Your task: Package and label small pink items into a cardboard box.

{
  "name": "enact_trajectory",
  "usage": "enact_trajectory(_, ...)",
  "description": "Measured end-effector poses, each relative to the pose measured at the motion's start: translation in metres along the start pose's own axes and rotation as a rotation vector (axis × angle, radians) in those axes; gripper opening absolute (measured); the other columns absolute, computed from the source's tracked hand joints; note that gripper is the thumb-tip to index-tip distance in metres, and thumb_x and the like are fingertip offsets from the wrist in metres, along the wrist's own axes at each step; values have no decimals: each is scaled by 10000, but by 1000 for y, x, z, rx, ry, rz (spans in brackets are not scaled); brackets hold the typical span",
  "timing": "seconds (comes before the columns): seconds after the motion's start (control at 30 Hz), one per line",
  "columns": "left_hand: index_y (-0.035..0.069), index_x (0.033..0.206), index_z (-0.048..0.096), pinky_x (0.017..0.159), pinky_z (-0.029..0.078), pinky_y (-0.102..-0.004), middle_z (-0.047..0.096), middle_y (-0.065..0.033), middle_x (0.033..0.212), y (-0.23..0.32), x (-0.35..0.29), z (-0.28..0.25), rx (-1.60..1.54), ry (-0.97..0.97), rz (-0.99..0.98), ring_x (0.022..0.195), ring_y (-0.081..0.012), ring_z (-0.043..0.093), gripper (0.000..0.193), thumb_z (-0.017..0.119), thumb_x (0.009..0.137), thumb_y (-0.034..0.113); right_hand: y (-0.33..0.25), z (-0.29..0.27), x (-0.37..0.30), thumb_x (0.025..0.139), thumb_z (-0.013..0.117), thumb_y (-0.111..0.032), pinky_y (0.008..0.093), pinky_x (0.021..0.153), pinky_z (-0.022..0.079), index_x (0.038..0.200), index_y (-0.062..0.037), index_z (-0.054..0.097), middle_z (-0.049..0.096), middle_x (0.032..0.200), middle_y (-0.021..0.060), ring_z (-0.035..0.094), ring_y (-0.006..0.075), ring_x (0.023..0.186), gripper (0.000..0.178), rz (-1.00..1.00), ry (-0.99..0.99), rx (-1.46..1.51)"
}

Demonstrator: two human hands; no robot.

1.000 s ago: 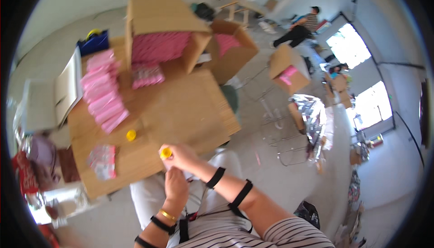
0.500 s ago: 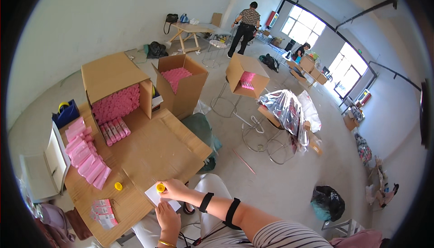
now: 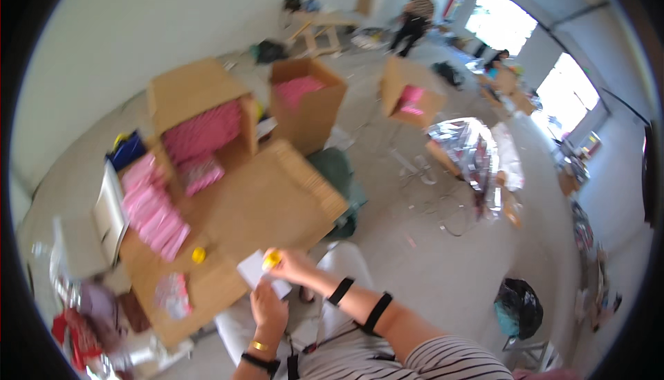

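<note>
Head view: right hand [image 3: 294,264] is gripping a small yellow piece [image 3: 273,259] over a white sheet [image 3: 250,266] at the near edge of the table [image 3: 142,276]. Left hand [image 3: 268,304] is lying against the sheet; can't tell if it's pinching. Second yellow round piece [image 3: 199,255] is sitting farther left. Step in hand: seemingly working yellow piece at sheet. Next move is probably calling for steadying the sheet.

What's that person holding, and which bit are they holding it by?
The right hand holds a small yellow thing; blur hides which part is gripped. The left hand is at the white paper; I can't tell if it grips it.
</note>
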State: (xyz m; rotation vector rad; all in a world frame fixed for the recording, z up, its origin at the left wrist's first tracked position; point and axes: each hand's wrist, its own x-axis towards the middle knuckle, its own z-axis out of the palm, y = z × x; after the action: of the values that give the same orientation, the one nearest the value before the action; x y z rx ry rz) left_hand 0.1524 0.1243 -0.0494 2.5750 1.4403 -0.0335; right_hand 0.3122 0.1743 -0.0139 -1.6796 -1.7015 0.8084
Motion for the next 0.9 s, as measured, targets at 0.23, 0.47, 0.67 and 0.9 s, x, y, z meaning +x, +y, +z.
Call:
enact_trajectory(0.23, -64, 1269, 466, 1008, 318, -358, 415, -182, 1354, 12, 12, 10, 157, 32, -26, 1241, -269, 395, 711, 693, 739, 351, -3, -14, 7, 787, 689, -228, 325, 602, 495, 1003, -102, 625, 655, 761, 127, 640, 249, 650, 258, -76, -89, 86)
enact_trajectory(0.47, -77, 1273, 474, 1025, 293, -362, 457, -196, 1330, 17, 3, 1, 322, 93, -21, 1228, -289, 411, 542, 510, 845, 252, -11, 9, 16, 775, 682, -220, 340, 602, 500, 964, -114, 624, 655, 768, 111, 634, 275, 655, 224, -113, -129, 3)
enact_trajectory(0.67, -44, 1230, 517, 1024, 291, -377, 521, -170, 1253, 16, 1, 0, 403, 107, 5, 1192, -290, 447, 473, 504, 830, 209, -29, 22, 24, 755, 685, -211, 379, 601, 502, 949, -115, 603, 646, 763, 105, 632, 300, 672, 231, -104, -147, -134)
enact_trajectory(0.9, -29, 1250, 520, 1041, 258, -411, 537, -160, 1244, 16, 2, -12, 340, -116, 116, 1215, -310, 435, 488, 497, 841, 237, -49, 36, 25, 746, 690, -200, 401, 613, 498, 916, -108, 585, 647, 779, 119, 628, 328, 711, 220, -201, -189, -191)
